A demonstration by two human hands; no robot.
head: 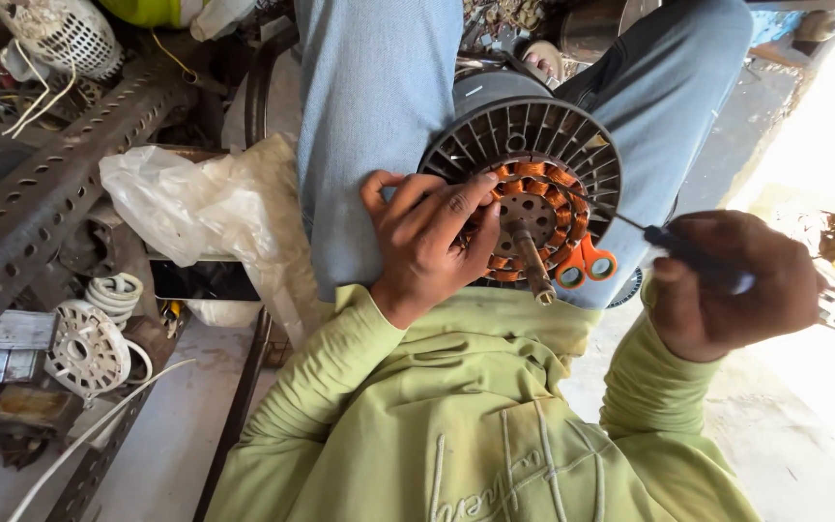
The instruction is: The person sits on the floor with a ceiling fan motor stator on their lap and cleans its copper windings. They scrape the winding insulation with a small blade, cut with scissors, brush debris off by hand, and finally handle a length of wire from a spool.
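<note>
A round grey fan motor [533, 145] with copper windings [533, 184] and a metal shaft [532, 261] rests between my knees in blue jeans. My left hand [427, 242] grips the motor's left side, fingers lying over the windings. My right hand [727, 285] holds a thin screwdriver [669, 237] by its dark blue handle, and the tip points into the windings on the right. Orange-handled scissors [582, 261] lie against the motor's lower right edge.
A crumpled white plastic bag [195, 198] lies left of my leg. Perforated metal angle bars [41, 193], a white fan part [89, 350], coiled white wire [116, 295] and scrap crowd the left. Bright concrete floor [814, 425] lies to the right.
</note>
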